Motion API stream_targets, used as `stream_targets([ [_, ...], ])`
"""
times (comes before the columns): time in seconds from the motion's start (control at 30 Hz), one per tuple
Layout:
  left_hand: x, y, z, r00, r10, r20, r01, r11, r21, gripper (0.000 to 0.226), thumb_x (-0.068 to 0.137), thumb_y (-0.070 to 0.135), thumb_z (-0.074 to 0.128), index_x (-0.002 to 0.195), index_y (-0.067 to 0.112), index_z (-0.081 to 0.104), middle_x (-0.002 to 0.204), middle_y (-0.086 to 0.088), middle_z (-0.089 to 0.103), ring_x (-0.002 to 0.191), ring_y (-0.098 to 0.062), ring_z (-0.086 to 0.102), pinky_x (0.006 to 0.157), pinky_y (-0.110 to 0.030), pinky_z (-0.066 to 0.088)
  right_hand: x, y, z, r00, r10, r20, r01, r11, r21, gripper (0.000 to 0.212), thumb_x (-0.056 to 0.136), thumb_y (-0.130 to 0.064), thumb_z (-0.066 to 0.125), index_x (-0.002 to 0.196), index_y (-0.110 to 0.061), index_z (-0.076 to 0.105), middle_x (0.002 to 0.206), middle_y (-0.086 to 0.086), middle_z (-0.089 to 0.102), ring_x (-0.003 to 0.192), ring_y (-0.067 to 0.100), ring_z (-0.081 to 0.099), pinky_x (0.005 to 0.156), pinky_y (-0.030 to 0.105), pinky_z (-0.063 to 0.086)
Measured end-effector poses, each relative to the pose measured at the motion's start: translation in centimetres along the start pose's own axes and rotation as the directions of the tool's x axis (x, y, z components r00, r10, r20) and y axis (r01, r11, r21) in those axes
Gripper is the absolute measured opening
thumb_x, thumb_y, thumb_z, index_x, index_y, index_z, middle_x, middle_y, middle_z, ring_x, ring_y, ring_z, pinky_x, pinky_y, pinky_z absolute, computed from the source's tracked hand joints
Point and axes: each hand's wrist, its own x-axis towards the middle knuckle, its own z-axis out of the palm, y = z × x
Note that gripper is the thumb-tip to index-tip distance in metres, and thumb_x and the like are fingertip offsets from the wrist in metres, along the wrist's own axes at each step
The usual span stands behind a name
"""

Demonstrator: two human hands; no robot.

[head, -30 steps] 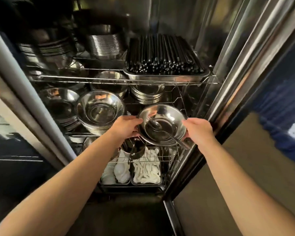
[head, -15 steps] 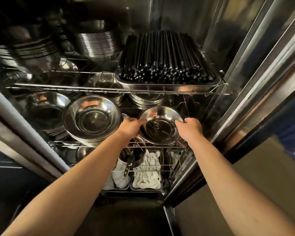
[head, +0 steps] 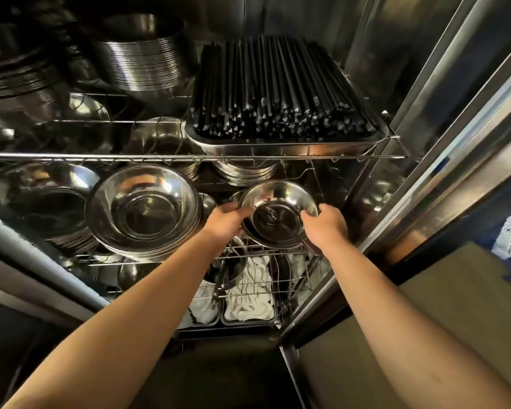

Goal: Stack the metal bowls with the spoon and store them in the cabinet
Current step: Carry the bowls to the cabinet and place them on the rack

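Stacked metal bowls (head: pixel 281 199) sit tilted on the right side of the cabinet's middle wire shelf (head: pixel 260 250). A metal spoon (head: pixel 281 224) lies inside the top bowl, its handle sticking out over the near rim. My left hand (head: pixel 223 221) grips the stack's left rim. My right hand (head: pixel 326 224) grips its right rim. How many bowls are in the stack is hidden by my hands.
A larger stack of steel bowls (head: pixel 143 209) stands just left. Above, a steel tray of black chopsticks (head: pixel 281 93) sits on the upper shelf beside stacked plates (head: pixel 139 63). White cloths (head: pixel 248 296) fill trays below. The cabinet's right frame (head: pixel 396 184) is close.
Both hands have carried the bowls with the spoon deeper into the cabinet, onto the right of the middle shelf. The view has moved closer.
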Motion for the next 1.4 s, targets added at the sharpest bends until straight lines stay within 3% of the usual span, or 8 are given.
stream_targets([
  [0.2, 0.4, 0.1, 0.9, 1.000, -0.019, 0.013, 0.020, 0.998, -0.065, 0.075, 0.087, 0.021, 0.076, 0.149, 0.005, 0.037, 0.118, -0.010, 0.067, 0.097, -0.015, 0.066, 0.071, -0.019, 0.048, 0.4, 0.2, -0.6, 1.000, 0.004, 0.019, -0.003, 0.999, -0.039, 0.041, 0.092, -0.038, 0.063, 0.122, -0.010, 0.065, 0.124, 0.014, 0.063, 0.105, 0.032, 0.064, 0.086, 0.040, 0.056],
  [0.37, 0.6, -0.1, 1.2, 1.000, 0.001, 0.004, -0.001, 1.000, -0.022, 0.076, 0.087, 0.024, 0.076, 0.149, 0.006, 0.037, 0.119, -0.008, 0.067, 0.103, -0.016, 0.065, 0.075, -0.022, 0.048, 0.4, 0.3, -0.8, 0.999, -0.004, 0.052, 0.008, 0.997, -0.072, 0.043, 0.092, -0.040, 0.062, 0.122, -0.009, 0.063, 0.122, 0.013, 0.063, 0.107, 0.032, 0.063, 0.085, 0.037, 0.052],
  [0.5, 0.5, -0.8, 0.5, 1.000, 0.014, 0.010, -0.014, 1.000, -0.004, 0.082, 0.085, 0.022, 0.077, 0.151, 0.005, 0.032, 0.135, -0.015, 0.060, 0.115, -0.027, 0.064, 0.096, -0.034, 0.051, 0.1, 0.4, -0.7, 0.998, -0.033, 0.046, 0.039, 0.991, -0.130, 0.047, 0.094, -0.042, 0.060, 0.126, -0.007, 0.059, 0.124, 0.014, 0.062, 0.110, 0.033, 0.062, 0.077, 0.034, 0.046],
  [0.63, -1.2, -1.1, -0.5, 0.992, 0.123, 0.011, -0.122, 0.964, 0.235, 0.079, 0.085, 0.032, 0.076, 0.152, 0.014, 0.036, 0.139, -0.004, 0.058, 0.119, -0.021, 0.060, 0.102, -0.035, 0.047, -0.4, 0.0, -0.8, 0.995, -0.092, 0.031, 0.097, 0.975, -0.202, 0.048, 0.095, -0.043, 0.058, 0.128, -0.008, 0.057, 0.127, 0.015, 0.059, 0.116, 0.035, 0.058, 0.084, 0.041, 0.050],
  [0.73, -3.3, -1.6, -1.2, 0.963, 0.265, 0.045, -0.253, 0.839, 0.481, 0.075, 0.086, 0.040, 0.072, 0.150, 0.019, 0.038, 0.140, 0.002, 0.055, 0.124, -0.019, 0.056, 0.097, -0.030, 0.045, -1.1, -0.4, -1.0, 0.983, -0.181, 0.008, 0.178, 0.957, -0.227, 0.049, 0.096, -0.039, 0.058, 0.132, -0.006, 0.055, 0.130, 0.018, 0.056, 0.122, 0.036, 0.052, 0.091, 0.044, 0.050],
  [0.87, -6.0, -3.3, -2.7, 0.899, 0.413, 0.144, -0.366, 0.531, 0.764, 0.076, 0.090, 0.044, 0.065, 0.154, 0.020, 0.031, 0.149, -0.005, 0.044, 0.135, -0.023, 0.044, 0.108, -0.032, 0.038, -2.0, -0.8, -1.0, 0.944, -0.327, 0.053, 0.329, 0.907, -0.263, 0.046, 0.097, -0.033, 0.057, 0.135, -0.006, 0.059, 0.128, 0.017, 0.061, 0.123, 0.036, 0.048, 0.095, 0.042, 0.047],
  [1.1, -8.1, -6.6, -5.1, 0.885, 0.429, 0.182, -0.195, -0.015, 0.981, 0.080, 0.096, 0.049, 0.050, 0.158, 0.017, 0.011, 0.154, -0.007, 0.037, 0.138, -0.025, 0.039, 0.112, -0.038, 0.039, -3.3, -1.2, -0.5, 0.908, -0.392, 0.149, 0.418, 0.827, -0.376, 0.043, 0.094, -0.031, 0.065, 0.131, -0.009, 0.064, 0.129, 0.014, 0.063, 0.126, 0.033, 0.047, 0.090, 0.045, 0.052],
  [1.4, -8.6, -9.9, -6.7, 0.891, 0.438, 0.117, -0.077, -0.110, 0.991, 0.082, 0.093, 0.056, 0.045, 0.158, 0.016, 0.015, 0.156, -0.008, 0.036, 0.146, -0.025, 0.031, 0.121, -0.043, 0.024, -3.9, -1.6, 0.0, 0.921, -0.322, 0.219, 0.390, 0.773, -0.501, 0.019, 0.096, -0.014, 0.061, 0.110, -0.009, 0.073, 0.104, 0.013, 0.071, 0.097, 0.032, 0.067, 0.077, 0.040, 0.058],
])
